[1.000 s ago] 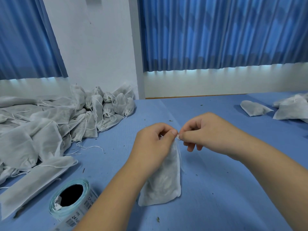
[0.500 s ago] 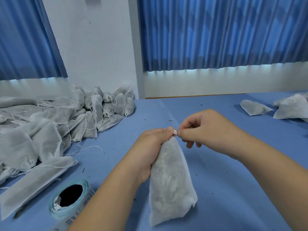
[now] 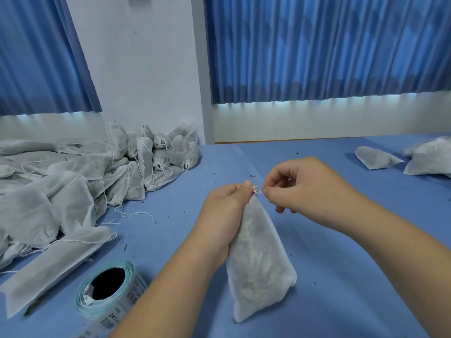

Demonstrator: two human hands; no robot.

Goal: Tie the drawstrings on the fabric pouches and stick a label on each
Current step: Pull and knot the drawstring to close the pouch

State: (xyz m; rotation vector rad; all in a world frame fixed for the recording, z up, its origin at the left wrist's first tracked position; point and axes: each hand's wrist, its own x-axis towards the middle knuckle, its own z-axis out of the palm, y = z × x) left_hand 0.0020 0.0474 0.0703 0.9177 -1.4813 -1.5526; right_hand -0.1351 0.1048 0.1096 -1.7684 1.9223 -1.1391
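Tying step in hand; no label to be seen on the face shown. Gripped at the neck by the left hand (image 3: 227, 215), fingers (image 3: 247, 185) curled tight round the gathered mouth: one filled fabric pouch (image 3: 261, 264), standing nearly upright on the blue bench (image 3: 353, 276) at about 6 o'clock of the view, bottom edge touching the cloth. Pinched just to the 3 o'clock side of that neck, between thumb and forefinger of the right hand (image 3: 305, 189): a short end of white drawstring (image 3: 256, 190), with a small crossing of string showing between the two hands. Perhaps only a first turn rather than a finished knot; too small to tell.

Next, by judgement: draw the end snug against the neck with the left grip unmoved, then release and reach toward 7 o'clock for the label roll (image 3: 109, 289), lying on its side just beside the left forearm. A small, steady tug wanted rather than a hard one, given thin string and soft, limp cloth.

At 9 to 10 o'clock, a heap of pouches (image 3: 73, 186), flat ones in front, cinched ones behind against the wall. At 2 o'clock, well apart, a few more pouches (image 3: 375, 157).

Writing: barcodes and dark print on the roll's labels, too blurred to read. No brand anywhere.
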